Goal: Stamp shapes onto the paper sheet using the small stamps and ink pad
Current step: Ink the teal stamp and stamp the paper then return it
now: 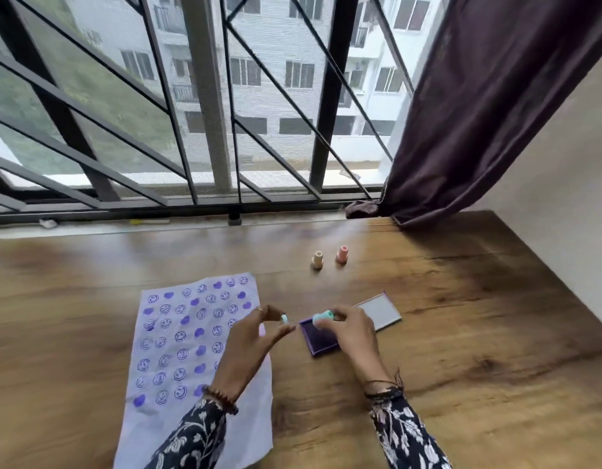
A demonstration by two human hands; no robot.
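Note:
A white paper sheet (177, 360) covered with purple smiley and heart prints lies on the wooden table (462, 333). My left hand (250, 343) hovers over the sheet's right edge, pinching a small teal cap (284, 318) between thumb and fingers. My right hand (352, 333) holds a teal stamp (323, 315) sideways above the open purple ink pad (314, 336). The pad's lid (380, 311) lies flipped open to the right. The cap and the stamp are a short gap apart.
A cream stamp (317, 259) and a pink stamp (341, 254) stand upright farther back on the table. A barred window runs along the far edge, and a dark purple curtain (479, 113) hangs at the right beside a white wall.

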